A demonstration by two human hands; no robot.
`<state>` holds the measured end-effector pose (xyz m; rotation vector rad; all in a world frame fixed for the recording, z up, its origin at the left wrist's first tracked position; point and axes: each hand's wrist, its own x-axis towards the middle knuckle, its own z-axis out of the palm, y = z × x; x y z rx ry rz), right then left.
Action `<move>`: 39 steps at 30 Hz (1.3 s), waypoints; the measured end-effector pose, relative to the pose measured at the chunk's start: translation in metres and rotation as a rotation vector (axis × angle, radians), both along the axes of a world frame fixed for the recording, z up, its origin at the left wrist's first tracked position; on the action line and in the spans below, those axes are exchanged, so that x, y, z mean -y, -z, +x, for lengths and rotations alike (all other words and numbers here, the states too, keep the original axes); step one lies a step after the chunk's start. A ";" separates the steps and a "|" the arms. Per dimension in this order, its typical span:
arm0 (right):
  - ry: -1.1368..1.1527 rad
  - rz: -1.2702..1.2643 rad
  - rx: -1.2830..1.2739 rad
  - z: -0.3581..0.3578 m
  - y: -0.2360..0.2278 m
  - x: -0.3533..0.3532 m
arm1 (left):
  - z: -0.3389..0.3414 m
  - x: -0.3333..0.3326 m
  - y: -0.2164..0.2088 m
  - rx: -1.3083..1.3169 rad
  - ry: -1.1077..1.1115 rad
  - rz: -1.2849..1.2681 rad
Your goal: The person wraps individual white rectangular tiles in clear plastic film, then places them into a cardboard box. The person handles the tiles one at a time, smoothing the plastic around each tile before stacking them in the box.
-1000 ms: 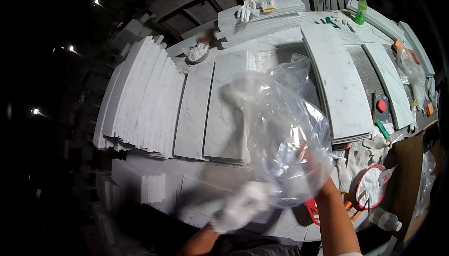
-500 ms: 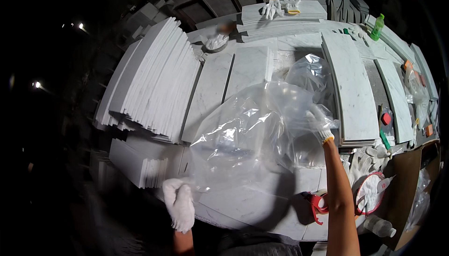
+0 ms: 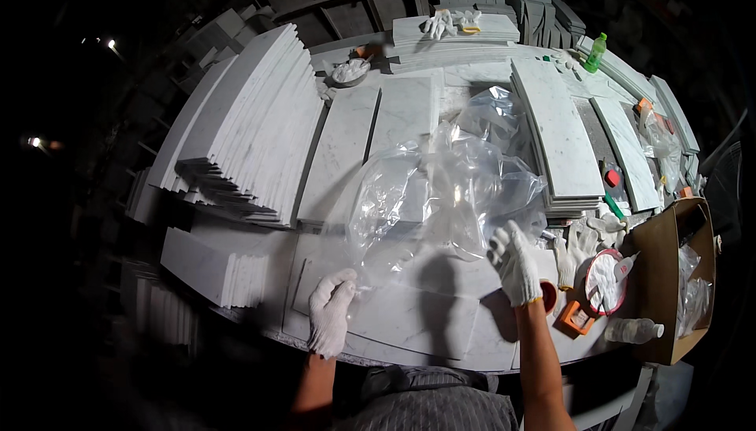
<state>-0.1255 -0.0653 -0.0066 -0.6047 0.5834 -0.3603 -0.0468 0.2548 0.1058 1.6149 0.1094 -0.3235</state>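
Note:
A large clear plastic bag point(image 3: 386, 202) lies crumpled and partly puffed up over the white marble slabs in front of me. My left hand point(image 3: 332, 309), in a white knit glove, is closed in a pinch on the bag's near left corner. My right hand point(image 3: 516, 265), in a matching glove with a yellow cuff, is by the bag's near right edge. Its fingers point away from me and look apart; I see no clear grip on the plastic. Beside the right wrist is a red tape dispenser point(image 3: 549, 297), partly hidden by the arm.
Tall stacks of marble slabs point(image 3: 244, 124) stand at left; more slabs point(image 3: 559, 131) lie at right. Near the right are an orange box point(image 3: 579, 318), a bowl of white material point(image 3: 606, 281), a clear bottle point(image 3: 634, 330), loose gloves point(image 3: 575, 254) and a cardboard box point(image 3: 661, 265).
My right hand has come back toward me from the bag's right side. The bag has sunk and bunched up. My left hand has moved slightly right and away from me, still pinching the corner.

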 end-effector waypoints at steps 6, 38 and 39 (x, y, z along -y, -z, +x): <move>-0.489 -0.089 -0.017 -0.019 -0.008 -0.130 | 0.007 -0.004 0.002 -0.107 -0.080 -0.347; -0.518 0.481 0.026 -0.038 -0.010 -0.223 | -0.026 -0.047 -0.008 0.733 0.651 0.420; -0.562 0.494 0.087 -0.036 -0.011 -0.225 | -0.028 -0.047 -0.002 0.668 0.748 0.433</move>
